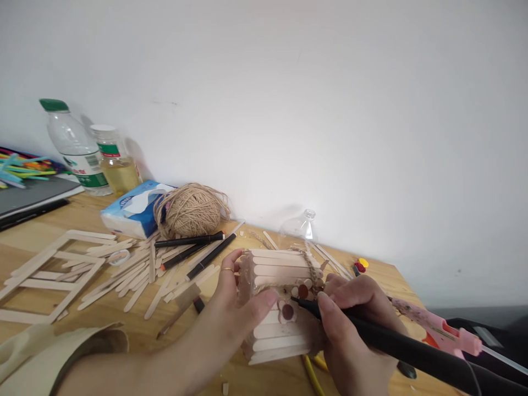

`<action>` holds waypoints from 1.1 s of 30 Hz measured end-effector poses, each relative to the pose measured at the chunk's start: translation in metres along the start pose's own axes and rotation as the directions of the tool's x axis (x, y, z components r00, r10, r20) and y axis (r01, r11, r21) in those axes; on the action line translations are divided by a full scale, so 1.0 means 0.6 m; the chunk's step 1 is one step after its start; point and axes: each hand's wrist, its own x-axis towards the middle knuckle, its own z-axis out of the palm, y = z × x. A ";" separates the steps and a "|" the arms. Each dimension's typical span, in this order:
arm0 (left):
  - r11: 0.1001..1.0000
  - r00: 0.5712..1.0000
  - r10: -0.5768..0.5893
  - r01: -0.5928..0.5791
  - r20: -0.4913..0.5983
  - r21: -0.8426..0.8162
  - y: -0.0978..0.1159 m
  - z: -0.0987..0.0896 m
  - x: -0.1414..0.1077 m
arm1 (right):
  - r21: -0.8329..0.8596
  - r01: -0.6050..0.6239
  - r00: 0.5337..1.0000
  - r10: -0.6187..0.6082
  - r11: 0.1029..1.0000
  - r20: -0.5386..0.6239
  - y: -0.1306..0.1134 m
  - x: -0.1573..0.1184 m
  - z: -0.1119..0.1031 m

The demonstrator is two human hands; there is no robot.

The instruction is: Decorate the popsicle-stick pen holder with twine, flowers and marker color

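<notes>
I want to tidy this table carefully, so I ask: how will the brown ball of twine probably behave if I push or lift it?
The brown ball of twine would probably roll when pushed, though unevenly, because it is roundish but loosely wound outside. Its slack outer strands may snag or trail when lifted. Being wound cord, it likely yields slightly when squeezed.

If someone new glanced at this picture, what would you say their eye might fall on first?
Probably the craft-stick box low in the middle, held by the left hand, with a black marker in the right hand pointing its tip at the decorated side. Next might come the big ball of twine behind it to the left, and the pink glue gun at the right.
</notes>
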 end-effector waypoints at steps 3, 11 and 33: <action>1.000 1.000 -0.012 0.012 -0.015 0.029 -0.001 -0.001 0.001 | 0.024 0.004 1.000 -0.004 1.000 0.006 0.001 -0.002 -0.001; 1.000 1.000 -0.011 0.011 -0.012 0.007 0.006 0.003 -0.003 | 0.007 0.016 1.000 -0.016 1.000 0.006 0.001 -0.001 0.000; 0.998 0.998 0.038 -0.035 -0.057 0.052 0.000 0.002 0.004 | 0.030 0.041 0.999 -0.041 0.999 0.001 0.003 -0.003 0.000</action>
